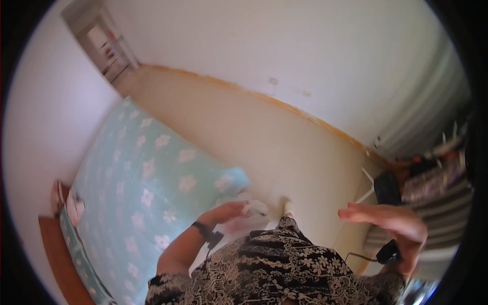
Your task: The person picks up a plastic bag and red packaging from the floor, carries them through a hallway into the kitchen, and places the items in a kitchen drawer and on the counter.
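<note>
My left hand (230, 212) is low in the centre, beside the bed edge, at a white, partly see-through plastic bag (253, 219). Its fingers are blurred and lie against the bag's top; the grip is hard to make out. Out to the right, my right hand (381, 221) is raised over the floor with its fingers extended and nothing in it. Both wrists wear a black strap with a small device. A light blue item (237, 178) lies at the corner of the bed, just above the bag.
A bed with a green flowered cover (152, 183) fills the left side, its wooden headboard (63, 259) at lower left. Tiled floor (244, 133) runs along a white wall to a doorway at upper left. At right are a black object (387, 187), striped fabric (431, 221) and a grey curtain.
</note>
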Motion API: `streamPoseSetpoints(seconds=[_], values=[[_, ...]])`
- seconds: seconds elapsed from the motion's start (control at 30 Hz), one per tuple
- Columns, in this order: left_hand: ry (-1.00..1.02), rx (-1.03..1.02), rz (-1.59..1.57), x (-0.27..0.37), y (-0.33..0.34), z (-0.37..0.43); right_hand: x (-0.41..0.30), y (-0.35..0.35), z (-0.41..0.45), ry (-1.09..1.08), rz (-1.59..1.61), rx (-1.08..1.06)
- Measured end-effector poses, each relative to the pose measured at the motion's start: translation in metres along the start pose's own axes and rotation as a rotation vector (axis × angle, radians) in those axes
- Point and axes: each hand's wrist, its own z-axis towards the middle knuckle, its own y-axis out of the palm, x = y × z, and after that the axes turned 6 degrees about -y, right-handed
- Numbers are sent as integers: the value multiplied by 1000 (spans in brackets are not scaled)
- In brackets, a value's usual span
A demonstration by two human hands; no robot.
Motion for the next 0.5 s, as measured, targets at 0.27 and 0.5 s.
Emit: streamPoseSetpoints(seconds=[0.27,0.5], values=[[98,-90,112,175,27,90,225,42,-51,686,481,-51],[209,-107,190,240,21,121,365,42,10,347,172,68]])
